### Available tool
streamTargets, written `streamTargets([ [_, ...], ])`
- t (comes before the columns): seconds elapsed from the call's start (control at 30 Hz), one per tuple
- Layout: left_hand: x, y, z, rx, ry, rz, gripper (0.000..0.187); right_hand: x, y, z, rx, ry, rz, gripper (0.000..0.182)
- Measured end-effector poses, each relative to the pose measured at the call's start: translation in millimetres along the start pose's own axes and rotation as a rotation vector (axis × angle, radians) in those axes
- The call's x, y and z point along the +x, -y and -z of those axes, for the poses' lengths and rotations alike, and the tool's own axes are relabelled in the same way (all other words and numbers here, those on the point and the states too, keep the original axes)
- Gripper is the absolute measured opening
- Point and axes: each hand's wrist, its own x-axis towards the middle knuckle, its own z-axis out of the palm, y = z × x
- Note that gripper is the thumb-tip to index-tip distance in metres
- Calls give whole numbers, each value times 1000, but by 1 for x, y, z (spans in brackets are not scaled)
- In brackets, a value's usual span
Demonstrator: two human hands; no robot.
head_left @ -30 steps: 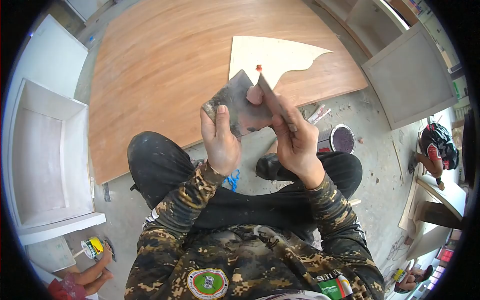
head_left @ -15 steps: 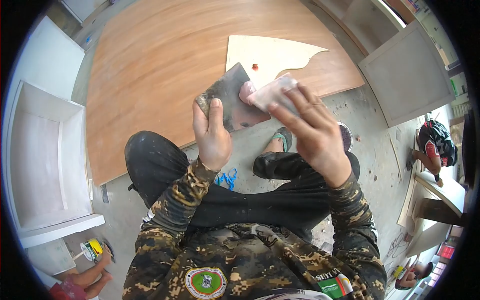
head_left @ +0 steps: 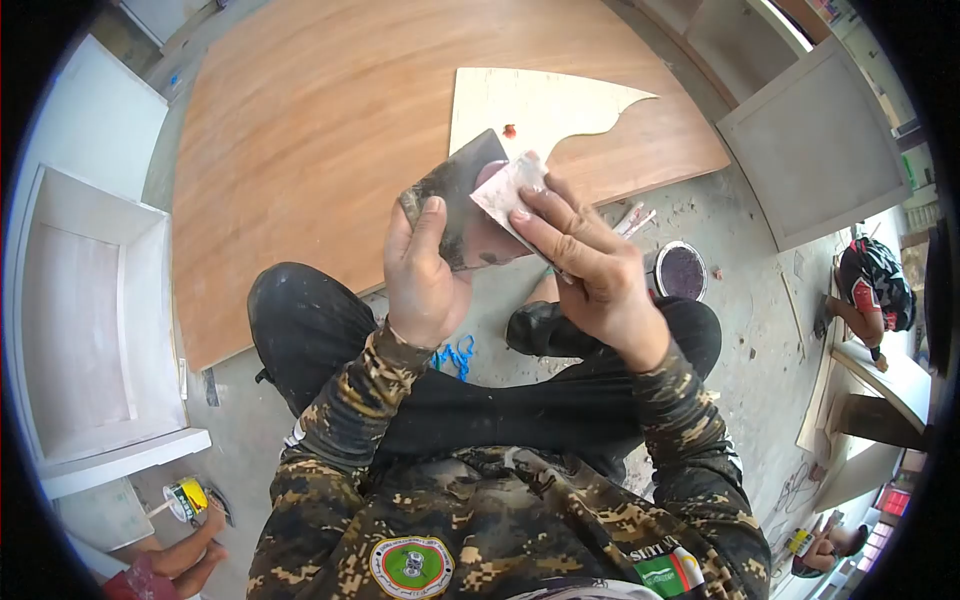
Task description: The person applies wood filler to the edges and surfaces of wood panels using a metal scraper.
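Where dark plate [head_left: 450,205] sits: midair — left fingers [head_left: 429,228] pinching its left edge
Smeared blade [head_left: 507,190]: across plate's right side, pinched by right fingers [head_left: 562,244]
Open room: left, over bare wooden panel [head_left: 300,180]
Blade axis: lower-right to upper-left

Pink lump [head_left: 486,172] partly hidden by scraper [head_left: 508,192], lower-left co-worker [head_left: 174,559] cut off

No text on shirt [head_left: 500,510] or yellow tub [head_left: 190,499] reads clearly.
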Motion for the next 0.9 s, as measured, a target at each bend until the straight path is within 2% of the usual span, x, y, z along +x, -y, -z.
streamTargets([
  [0.1,-1,1,9,25,-26,-24,27,-15,-12,-5,41,5,-98,67],
  [0.17,2,-4,8,31,-45,-27,28,-19,-19,3,-136,105,-226,68],
  [0.2,2,-7,5,18,-38,-73,29,-21,-16,7,87,23,-442,56],
  [0.23,3,-10,3,1,-34,-120,29,-19,-24,3,26,-122,-293,39],
  [0.27,6,-6,7,148,-102,-233,26,-22,-20,-1,314,-332,-418,35],
  [0.3,6,-2,12,148,-106,-233,26,-27,-9,-6,606,-545,-545,33],
  [0.33,6,0,15,309,-165,-311,24,-22,2,-8,722,-649,-527,32],
  [0.37,7,1,17,469,-223,-390,22,-22,6,-13,721,-651,-525,32],
  [0.43,1,2,11,532,-225,-413,21,-24,10,-25,1065,-664,-761,27],
  [0.57,-6,4,2,731,-178,-540,23,-16,15,-48,1117,-648,-866,22],
  [0.63,-7,6,8,836,-159,-560,26,-14,9,-52,1139,-652,-883,21],
  [0.7,-12,8,9,886,-49,-499,29,-7,3,-52,1158,-661,-894,19],
  [0.77,-24,10,3,848,2,-423,26,2,-3,-50,956,-754,-918,18],
  [0.83,-32,8,3,811,62,-347,23,14,-1,-32,1016,-817,-830,20],
  [0.9,-31,6,11,1034,224,-297,26,26,5,-6,966,-908,-570,22],
])
